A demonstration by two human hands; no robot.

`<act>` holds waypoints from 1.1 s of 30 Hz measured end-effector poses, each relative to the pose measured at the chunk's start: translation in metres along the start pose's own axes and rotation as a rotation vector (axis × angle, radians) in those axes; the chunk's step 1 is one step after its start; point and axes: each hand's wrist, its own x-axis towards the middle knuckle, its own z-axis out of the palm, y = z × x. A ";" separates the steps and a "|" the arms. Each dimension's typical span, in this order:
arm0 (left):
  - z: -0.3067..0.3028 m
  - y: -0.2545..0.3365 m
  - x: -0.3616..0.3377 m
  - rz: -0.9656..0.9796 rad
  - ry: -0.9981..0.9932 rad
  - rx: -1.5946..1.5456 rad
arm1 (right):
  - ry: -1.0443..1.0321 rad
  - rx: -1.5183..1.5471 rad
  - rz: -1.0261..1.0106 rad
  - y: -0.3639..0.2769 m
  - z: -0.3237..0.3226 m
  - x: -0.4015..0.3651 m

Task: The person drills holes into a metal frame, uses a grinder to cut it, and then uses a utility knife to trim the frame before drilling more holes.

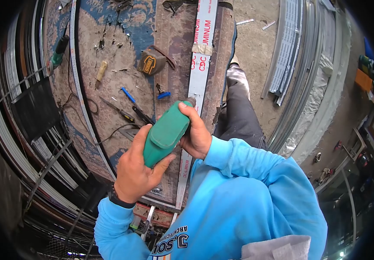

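Observation:
Both of my hands are on a green power tool (167,132) above the carpeted bench. My left hand (137,173) wraps round its rear end, a dark band at the wrist. Nearer the tool's front, my right hand (195,134) grips it with the thumb on top. The tool's dark nose points at a long aluminum profile (203,32) in printed white film; whether they touch I cannot tell. Tan tape crosses the profile farther up. Just left of the tool lie a blue-handled tool (128,94) and a screwdriver-like tool (126,115).
On the carpet (122,47) are a tape measure (151,61), a wooden-handled tool (101,71) and a cable. Another green tool (58,52) sits at the left. Profiles are racked at far left, and more profiles (289,47) lie on the right floor.

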 end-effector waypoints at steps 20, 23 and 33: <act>0.055 -0.014 -0.032 0.033 0.165 -0.029 | -0.071 -0.139 -0.041 0.005 -0.022 -0.004; 0.059 -0.015 -0.031 0.057 0.184 -0.029 | -0.020 -0.131 -0.049 0.008 -0.025 -0.003; -0.034 -0.124 0.041 -0.287 -0.084 -0.690 | -0.055 -0.087 -0.053 0.006 0.035 0.046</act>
